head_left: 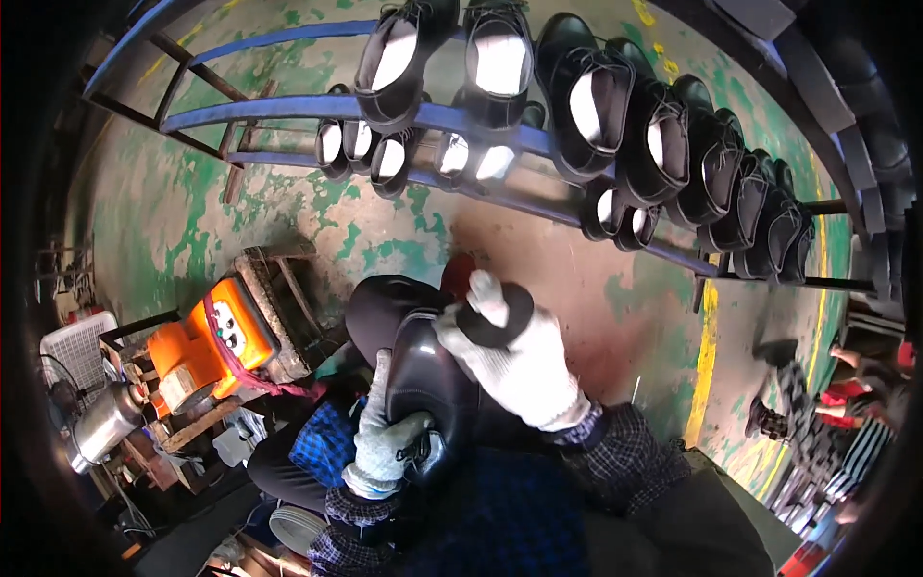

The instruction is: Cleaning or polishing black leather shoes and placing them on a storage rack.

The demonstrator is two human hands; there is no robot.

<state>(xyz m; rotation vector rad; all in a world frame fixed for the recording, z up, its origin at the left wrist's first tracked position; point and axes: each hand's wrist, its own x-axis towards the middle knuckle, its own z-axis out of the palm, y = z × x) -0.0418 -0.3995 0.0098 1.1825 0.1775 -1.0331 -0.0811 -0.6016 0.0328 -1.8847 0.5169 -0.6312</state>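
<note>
A glossy black lace-up shoe (428,370) rests on my lap with its toe pointing away from me. My left hand (380,447), in a pale knit glove, wraps round the shoe's opening and heel end, with fingers along its left side and thumb near the laces. Just to the right of the toe is my right hand (529,375), gloved in white. It is closed on a dark oval pad (511,322), whose exact kind I cannot make out. A white-covered finger shows over the pad, and the rest of the grip is partly hidden.
Ahead stands a blue metal rack (423,113) with black shoes in rows on two levels. At left are an orange plastic object (183,351), a metal canister (106,423) and a white basket (77,351). Other people (856,404) are at far right.
</note>
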